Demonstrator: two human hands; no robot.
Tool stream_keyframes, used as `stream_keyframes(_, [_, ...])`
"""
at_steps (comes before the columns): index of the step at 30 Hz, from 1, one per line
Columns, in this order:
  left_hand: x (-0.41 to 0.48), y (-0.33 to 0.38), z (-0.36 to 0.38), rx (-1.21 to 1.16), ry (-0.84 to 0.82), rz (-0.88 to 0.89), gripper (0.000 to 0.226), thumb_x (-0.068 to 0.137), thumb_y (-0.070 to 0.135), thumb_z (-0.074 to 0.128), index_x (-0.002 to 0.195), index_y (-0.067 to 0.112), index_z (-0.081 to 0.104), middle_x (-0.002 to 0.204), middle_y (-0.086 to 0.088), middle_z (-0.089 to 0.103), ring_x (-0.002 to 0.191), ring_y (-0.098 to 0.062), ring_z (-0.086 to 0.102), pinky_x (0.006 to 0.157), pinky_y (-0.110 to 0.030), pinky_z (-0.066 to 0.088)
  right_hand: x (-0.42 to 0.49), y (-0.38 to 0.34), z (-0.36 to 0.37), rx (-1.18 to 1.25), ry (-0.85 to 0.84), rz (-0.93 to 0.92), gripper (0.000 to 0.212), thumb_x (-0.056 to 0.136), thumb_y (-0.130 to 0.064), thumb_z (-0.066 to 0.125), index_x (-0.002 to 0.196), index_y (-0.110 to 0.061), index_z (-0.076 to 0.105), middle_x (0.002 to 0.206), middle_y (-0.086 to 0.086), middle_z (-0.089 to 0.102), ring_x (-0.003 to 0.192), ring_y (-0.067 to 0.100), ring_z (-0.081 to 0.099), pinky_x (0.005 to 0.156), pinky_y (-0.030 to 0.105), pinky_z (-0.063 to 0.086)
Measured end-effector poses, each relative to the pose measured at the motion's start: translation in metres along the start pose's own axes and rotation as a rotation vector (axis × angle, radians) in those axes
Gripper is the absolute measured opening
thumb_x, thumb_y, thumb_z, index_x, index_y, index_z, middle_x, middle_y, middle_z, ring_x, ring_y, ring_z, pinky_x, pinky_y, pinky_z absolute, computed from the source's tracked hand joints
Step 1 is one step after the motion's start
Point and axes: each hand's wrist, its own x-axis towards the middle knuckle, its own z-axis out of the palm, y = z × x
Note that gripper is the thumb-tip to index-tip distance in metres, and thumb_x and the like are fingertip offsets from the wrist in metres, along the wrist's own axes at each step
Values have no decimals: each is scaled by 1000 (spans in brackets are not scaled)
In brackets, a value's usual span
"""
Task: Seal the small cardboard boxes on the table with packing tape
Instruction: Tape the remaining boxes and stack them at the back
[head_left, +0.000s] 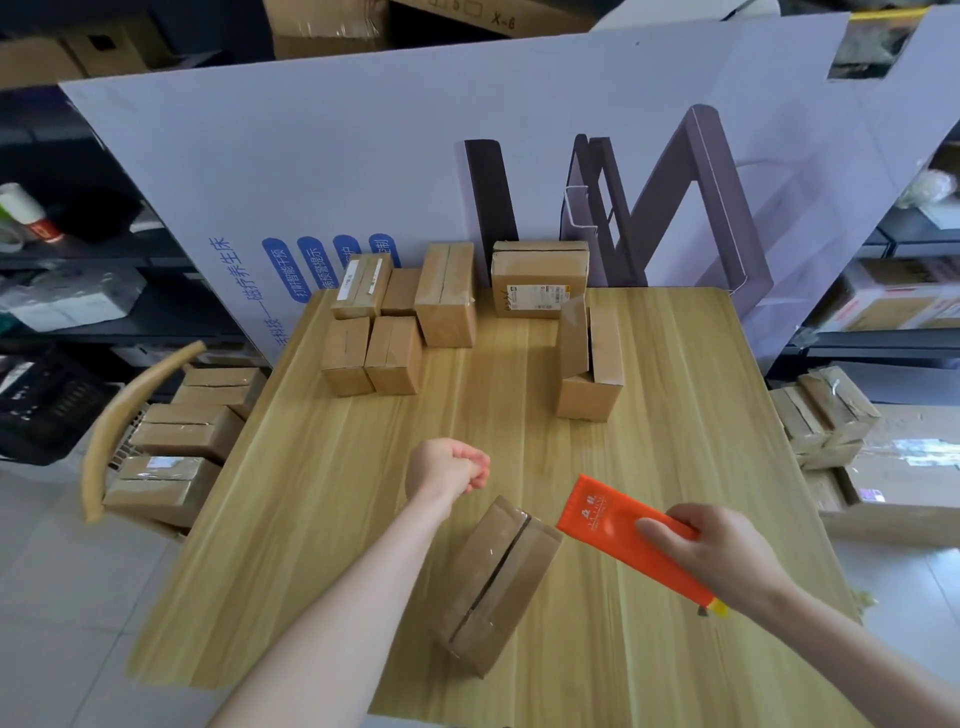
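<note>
Nearest box (493, 582) sits askew on table (311, 519), between the hands. Clear tape seems to cover its seam, but glare hides how much. Right hand (727, 551) grips orange tape cutter (613, 525) just beside the box. Left hand (447, 465) fisted, nothing visible in it. Risk: the unheld box slides under the tape's pull and the strip lands skewed.

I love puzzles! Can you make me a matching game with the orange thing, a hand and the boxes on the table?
Things:
1. orange tool
2. left hand
3. nearest box
4. lone box on the right

States:
A. one flap standing up
B. curled into a fist
C. gripped by the right hand
D. flaps down, with a dark slit between them

Pairs: 1-C, 2-B, 3-D, 4-A.
</note>
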Motion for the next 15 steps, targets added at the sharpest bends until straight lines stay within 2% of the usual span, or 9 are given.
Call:
stream_keyframes(3, [6,-12,20,89,15,23,27,82,3,62,65,22,72,65,6,72,66,-12,71,74,-32,59,7,11,13,-96,-27,66,36,86,-55,59,75,-21,68,64,-5,65,55,11,64,48,29,53])
stream_keyframes(10, [14,-32,45,322,96,40,28,86,10,61,67,26,73,67,15,68,64,-4,64,59,-21,51,19,29,36,-157,-78,141,41,85,-60,55,75,-22,65,65,-7,64,59,7,62,51,23,46])
stream_keyframes(12, [17,-39,48,320,84,21,22,86,13,63,72,26,74,74,14,70,68,-5,63,63,-22,51,22,35,43,-166,-89,158,41,85,-61,54,76,-22,65,66,-7,65,59,7,62,51,23,46])
stream_keyframes(15, [21,-47,51,229,54,-46,9,86,23,67,88,22,75,96,5,74,84,-15,65,79,-28,53,26,40,52,-164,-95,181,44,86,-60,53,81,-19,68,68,-5,66,62,9,64,54,25,48])
